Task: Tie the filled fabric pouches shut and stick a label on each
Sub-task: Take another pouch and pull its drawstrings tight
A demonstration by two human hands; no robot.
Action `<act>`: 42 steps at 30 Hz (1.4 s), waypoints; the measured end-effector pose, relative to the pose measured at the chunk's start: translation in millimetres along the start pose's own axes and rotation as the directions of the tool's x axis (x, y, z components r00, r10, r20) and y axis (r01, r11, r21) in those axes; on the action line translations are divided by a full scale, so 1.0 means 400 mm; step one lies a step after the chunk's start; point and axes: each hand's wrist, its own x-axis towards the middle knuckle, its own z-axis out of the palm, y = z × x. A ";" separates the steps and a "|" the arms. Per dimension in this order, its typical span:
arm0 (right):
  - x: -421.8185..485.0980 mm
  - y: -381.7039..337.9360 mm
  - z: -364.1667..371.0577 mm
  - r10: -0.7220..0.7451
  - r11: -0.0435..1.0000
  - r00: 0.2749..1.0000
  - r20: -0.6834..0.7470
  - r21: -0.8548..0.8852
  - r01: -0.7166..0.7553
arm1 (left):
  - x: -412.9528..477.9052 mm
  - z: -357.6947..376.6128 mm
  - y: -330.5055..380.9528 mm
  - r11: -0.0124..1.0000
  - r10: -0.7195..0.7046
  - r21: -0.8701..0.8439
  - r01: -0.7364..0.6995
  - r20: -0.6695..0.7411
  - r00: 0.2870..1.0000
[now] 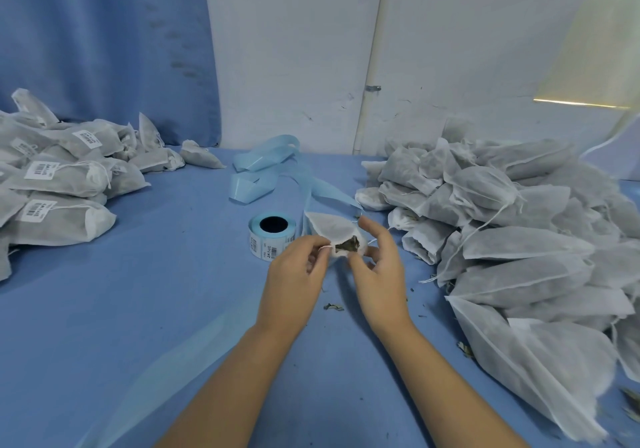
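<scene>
You're pinching the drawstring (325, 247) with your left hand (294, 271), right hand (377, 267) gripping the pouch (327, 228) at its gaping mouth. Pull sideways steadily so nothing's spilling.

Two bare forearms and hands, met at mid-scene, both on one pouch (330, 228).
Left hand (298, 269): back to the camera, fingers curled, thumb and forefinger pinching the drawstring (325, 247) at the pouch mouth. Right hand (379, 267): just beside the left, index finger lifted and stretched toward the far side, thumb and lower fingers curled on the pouch rim. Forearms: bare, entering from the near edge, converging toward the hands.
</scene>
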 end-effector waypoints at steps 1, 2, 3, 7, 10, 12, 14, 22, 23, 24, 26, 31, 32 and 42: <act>0.000 0.000 0.000 -0.005 1.000 1.000 -0.012 -0.013 0.005 | 0.000 0.000 0.000 1.000 0.003 -0.001 -0.003 0.005 1.000; 0.001 0.001 -0.002 -0.002 1.000 0.999 -0.032 -0.024 0.002 | -0.001 0.000 0.002 1.000 0.002 -0.006 -0.002 0.019 1.000; 0.003 0.001 -0.004 0.006 1.000 0.999 -0.054 -0.025 -0.008 | -0.002 0.000 0.002 1.000 -0.010 -0.024 0.011 0.041 0.999; 0.009 0.007 -0.013 0.073 0.997 0.991 -0.115 0.012 -0.072 | -0.002 0.003 0.007 0.955 -0.203 -0.186 0.232 0.164 0.965; 0.010 0.007 -0.012 0.075 0.997 0.990 -0.121 -0.001 -0.075 | 0.005 0.003 0.018 0.853 -0.343 -0.327 0.407 0.237 0.909; 0.009 0.004 -0.012 0.044 0.998 0.993 -0.110 -0.036 -0.048 | 0.011 0.002 0.029 0.684 -0.403 -0.516 0.516 0.323 0.857; 0.008 0.004 -0.013 0.021 0.998 0.995 -0.097 -0.055 -0.027 | 0.017 0.003 0.034 0.501 -0.439 -0.625 0.598 0.412 0.799; 0.004 0.002 -0.014 -0.066 0.970 0.996 -0.065 -0.237 0.049 | 0.027 0.004 0.028 0.489 -0.485 -0.596 0.637 0.422 0.766; 0.000 0.000 -0.014 -0.141 0.936 0.989 -0.047 -0.332 0.118 | 0.026 0.006 0.029 0.518 -0.477 -0.587 0.622 0.406 0.780; -0.003 -0.004 -0.012 -0.237 0.886 0.971 -0.025 -0.415 0.206 | 0.026 0.008 0.030 0.537 -0.474 -0.582 0.611 0.390 0.789; -0.006 -0.011 -0.008 -0.409 0.770 0.912 0.038 -0.522 0.367 | 0.027 0.009 0.026 0.557 -0.484 -0.576 0.599 0.361 0.797; 0.001 0.002 -0.001 -0.634 0.546 0.764 0.122 -0.629 0.553 | 0.027 0.000 0.020 0.595 -0.473 -0.565 0.572 0.329 0.817; 0.005 0.005 -0.002 -0.655 0.537 0.748 0.108 -0.630 0.561 | 0.028 -0.001 0.021 0.611 -0.467 -0.558 0.562 0.319 0.825; 0.016 0.003 -0.014 -0.618 0.509 0.779 0.106 -0.702 0.498 | 0.025 -0.003 0.033 0.951 -0.303 -0.093 0.293 -0.110 0.947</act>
